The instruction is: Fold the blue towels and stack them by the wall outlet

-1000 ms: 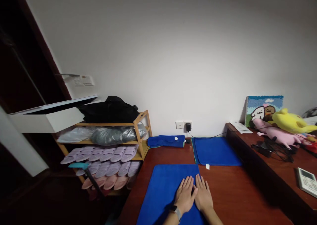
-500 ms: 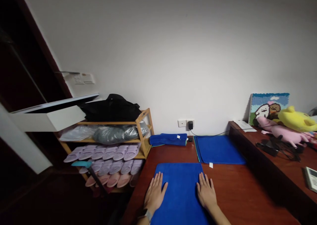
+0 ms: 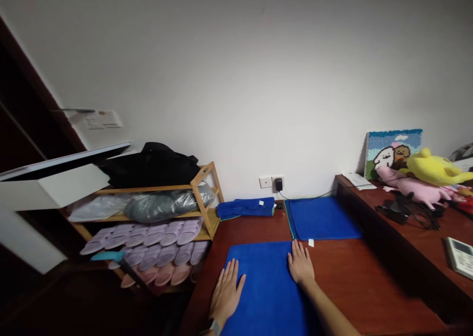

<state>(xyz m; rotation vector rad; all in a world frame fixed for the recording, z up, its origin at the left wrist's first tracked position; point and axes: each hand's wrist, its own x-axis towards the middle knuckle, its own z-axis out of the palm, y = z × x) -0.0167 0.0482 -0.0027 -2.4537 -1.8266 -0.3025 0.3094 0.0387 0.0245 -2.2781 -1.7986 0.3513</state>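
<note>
A blue towel lies flat on the reddish-brown table, running toward the bottom of the view. My left hand rests flat on its left edge, fingers stretched out, a watch at the wrist. On the towel's upper right corner lies my right hand, palm down with the fingers extended. Behind them, a rolled blue towel sits against the wall, and a flat folded blue towel with a white tag lies at the back right.
A wooden rack with slippers, plastic-wrapped items and a black bag stands left. A raised surface at right holds plush toys, cables and a calculator-like device. A black adapter is plugged into the wall.
My right hand has moved up along the towel's right edge to its upper corner. My left hand stays at the left edge. The view has shifted slightly to the right.
</note>
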